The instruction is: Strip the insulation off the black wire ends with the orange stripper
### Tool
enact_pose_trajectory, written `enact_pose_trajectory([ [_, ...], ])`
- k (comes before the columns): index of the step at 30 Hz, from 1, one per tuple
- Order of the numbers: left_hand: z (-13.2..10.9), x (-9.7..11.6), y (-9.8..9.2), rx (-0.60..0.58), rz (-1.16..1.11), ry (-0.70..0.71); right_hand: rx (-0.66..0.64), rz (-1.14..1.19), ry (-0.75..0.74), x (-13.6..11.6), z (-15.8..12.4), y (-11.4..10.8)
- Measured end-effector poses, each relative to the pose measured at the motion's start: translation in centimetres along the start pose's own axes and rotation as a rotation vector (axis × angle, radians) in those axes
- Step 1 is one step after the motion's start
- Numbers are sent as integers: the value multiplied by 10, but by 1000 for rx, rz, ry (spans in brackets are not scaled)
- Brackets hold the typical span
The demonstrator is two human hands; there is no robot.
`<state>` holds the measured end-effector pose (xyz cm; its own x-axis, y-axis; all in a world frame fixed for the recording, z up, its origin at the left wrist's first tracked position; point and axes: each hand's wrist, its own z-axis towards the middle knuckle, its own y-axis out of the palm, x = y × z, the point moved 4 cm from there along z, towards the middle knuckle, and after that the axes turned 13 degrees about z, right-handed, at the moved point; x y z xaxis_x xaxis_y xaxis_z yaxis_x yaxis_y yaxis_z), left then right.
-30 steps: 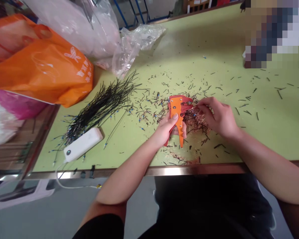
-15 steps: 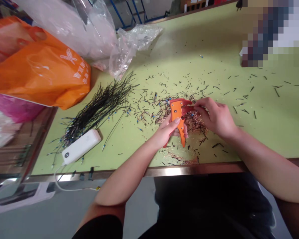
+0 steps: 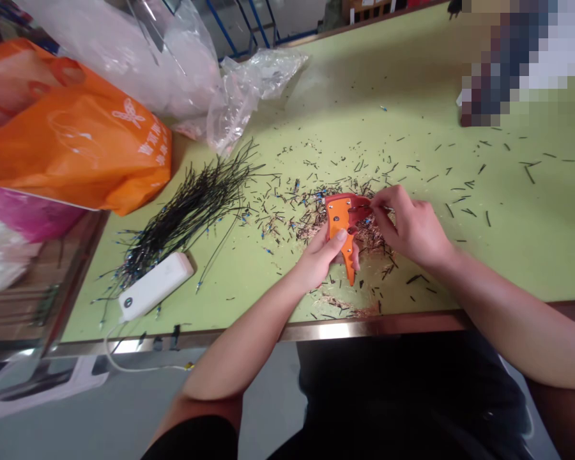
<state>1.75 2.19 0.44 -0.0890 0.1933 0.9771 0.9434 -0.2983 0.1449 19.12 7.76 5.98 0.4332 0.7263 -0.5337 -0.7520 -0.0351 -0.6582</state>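
Orange-red hand tool being held above wire scraps — left hand wrapping around it, right hand pinching at its front, cannot tell what. Orange bag showing white logo, characters — too blurred for reading.

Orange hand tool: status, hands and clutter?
Left hand gripping orange hand tool. Right hand pinched at its red head, contents unclear. Wire scraps strewn around.

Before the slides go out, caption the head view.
Left hand gripping orange pliers, right hand close at their tip, over a green table strewn with black wire scraps.
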Motion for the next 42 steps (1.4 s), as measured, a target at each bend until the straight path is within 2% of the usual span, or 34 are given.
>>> enact_pose_trajectory([
  [11, 4, -3, 6, 73, 3, -5, 10, 48, 63, 7, -2, 5],
  [17, 11, -6, 11, 84, -48, 37, 43, 93, 69, 12, 0, 9],
  [24, 18, -12, 9, 136, -158, -2, 91, 174, 93, 14, 4, 15],
  [32, 11, 2, 14, 36, -249, 39, 142, 324, 125, 2, 5, 8],
  [33, 10, 4, 12, 30, -255, 40, 160, 360, 126, 3, 4, 6],
  [35, 8, 10, 0, 90, -284, 46, 237, 446, 120, 11, 4, -2],
  [38, 4, 19, -31, 357, -378, 97, 463, 550, 138, 35, 2, -18],
  [39, 3, 21, -37, 387, -385, 104, 456, 578, 155, 41, 3, -18],
  [40, 3, 22, -40, 365, -378, 96, 421, 627, 130, 44, 4, -17],
  [42, 4, 23, -36, 266, -361, 71, 264, 732, 89, 43, 6, -6],
])
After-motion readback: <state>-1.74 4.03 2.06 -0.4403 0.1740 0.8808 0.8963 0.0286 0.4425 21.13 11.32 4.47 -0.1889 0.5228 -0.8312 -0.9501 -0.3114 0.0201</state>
